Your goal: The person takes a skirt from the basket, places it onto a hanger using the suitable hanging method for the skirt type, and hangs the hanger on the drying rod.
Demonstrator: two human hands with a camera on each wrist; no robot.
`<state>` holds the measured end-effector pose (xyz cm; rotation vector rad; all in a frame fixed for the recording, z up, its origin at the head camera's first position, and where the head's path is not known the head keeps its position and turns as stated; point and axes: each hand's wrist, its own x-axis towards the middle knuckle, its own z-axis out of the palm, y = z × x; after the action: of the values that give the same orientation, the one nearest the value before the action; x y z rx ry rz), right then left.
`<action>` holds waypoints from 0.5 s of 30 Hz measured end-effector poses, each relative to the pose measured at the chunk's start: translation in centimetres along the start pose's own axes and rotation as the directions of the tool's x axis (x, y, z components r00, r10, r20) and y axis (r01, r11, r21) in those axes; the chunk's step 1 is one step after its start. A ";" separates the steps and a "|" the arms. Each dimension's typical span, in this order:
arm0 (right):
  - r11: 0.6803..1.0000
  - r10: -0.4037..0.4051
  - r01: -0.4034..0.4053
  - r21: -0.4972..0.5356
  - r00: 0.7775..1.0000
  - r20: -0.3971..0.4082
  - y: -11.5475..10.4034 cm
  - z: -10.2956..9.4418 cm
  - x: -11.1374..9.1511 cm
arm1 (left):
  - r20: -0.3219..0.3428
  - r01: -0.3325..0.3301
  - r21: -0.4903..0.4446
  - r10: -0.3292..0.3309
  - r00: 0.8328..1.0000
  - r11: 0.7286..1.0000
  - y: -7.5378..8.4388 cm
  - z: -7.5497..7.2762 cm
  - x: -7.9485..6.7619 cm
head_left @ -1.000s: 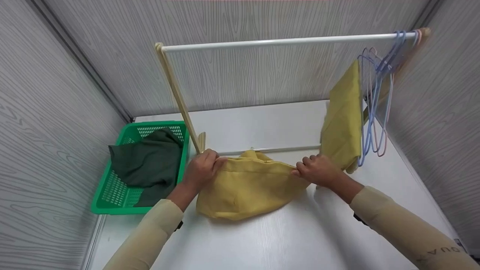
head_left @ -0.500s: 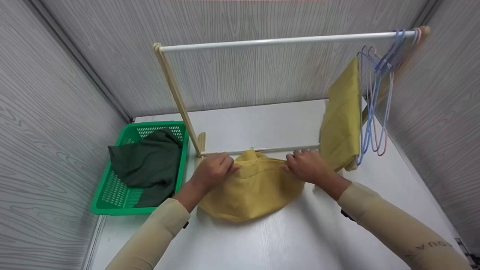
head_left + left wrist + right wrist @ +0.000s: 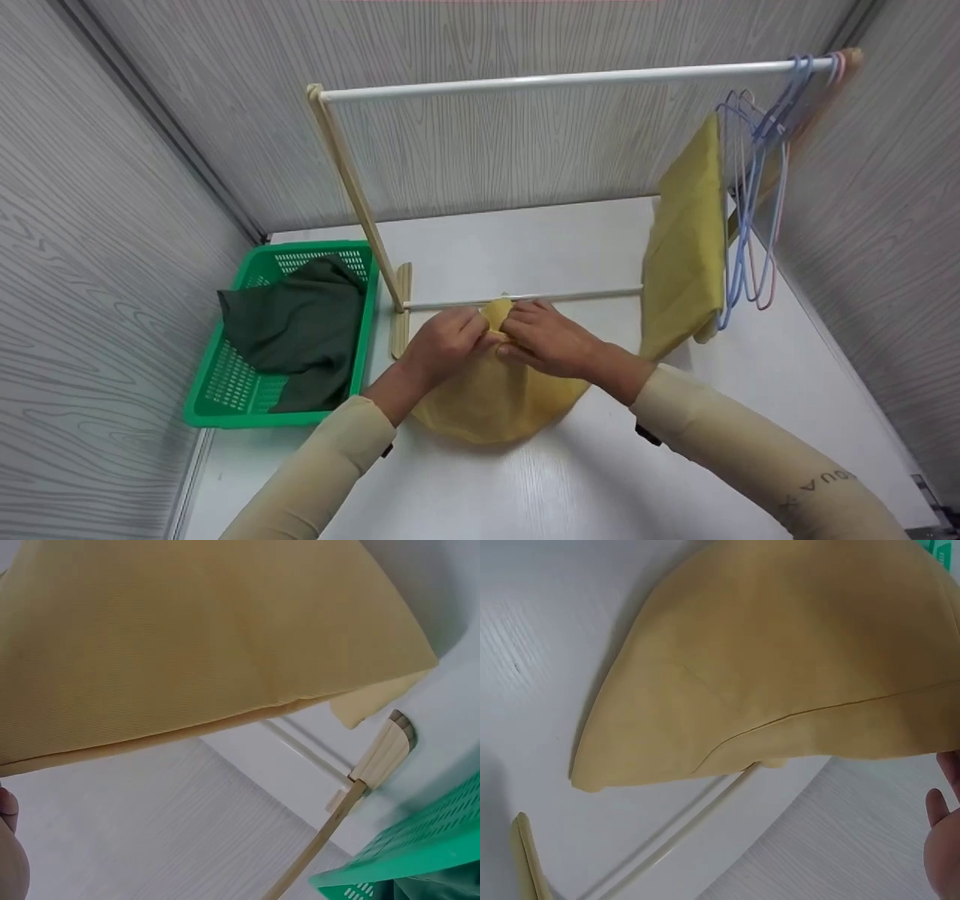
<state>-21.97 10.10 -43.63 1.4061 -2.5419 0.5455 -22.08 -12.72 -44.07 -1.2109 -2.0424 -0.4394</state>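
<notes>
A yellow garment (image 3: 499,405) with a stitched band along its upper edge hangs bunched between both hands, its lower part spread over the white table. My left hand (image 3: 450,341) grips that upper edge from the left. Close beside it, my right hand (image 3: 547,341) pinches the edge from the right; the two hands almost meet. Much of the fingers' hold is hidden by the cloth and the knuckles. The left wrist view shows the garment (image 3: 195,637) up close, and the right wrist view shows a curved seam on the garment (image 3: 780,667).
A green basket (image 3: 196,409) with dark green cloth (image 3: 300,330) stands left. A rack with a white rail (image 3: 555,80) and wooden post (image 3: 352,187) stands behind the hands. At its right hang a yellow folded garment (image 3: 682,240) and several hangers (image 3: 739,255).
Both hands have come together from wide apart along the garment's upper edge, the right one moving left and the left one moving right. The cloth between them has gathered up.
</notes>
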 end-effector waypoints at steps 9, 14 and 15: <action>0.981 -0.149 0.109 -0.158 0.952 -0.269 0.2 0.4 -0.4 | 0.122 0.450 -0.202 -0.433 0.893 0.870 1.3 0.9 -2.1; 0.988 -0.082 0.044 -0.148 0.963 -0.258 0.2 0.3 -0.7 | 0.111 0.404 -0.134 -0.392 0.913 0.905 1.7 1.4 -2.2; 0.991 -0.057 0.025 -0.133 0.968 -0.244 0.1 0.2 -0.7 | 0.098 0.373 -0.115 -0.363 0.927 0.921 1.7 1.5 -2.0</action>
<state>-21.70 10.57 -44.05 1.2572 -2.3027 0.5041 -20.60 -12.22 -46.65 -0.9236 -2.3464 -0.7268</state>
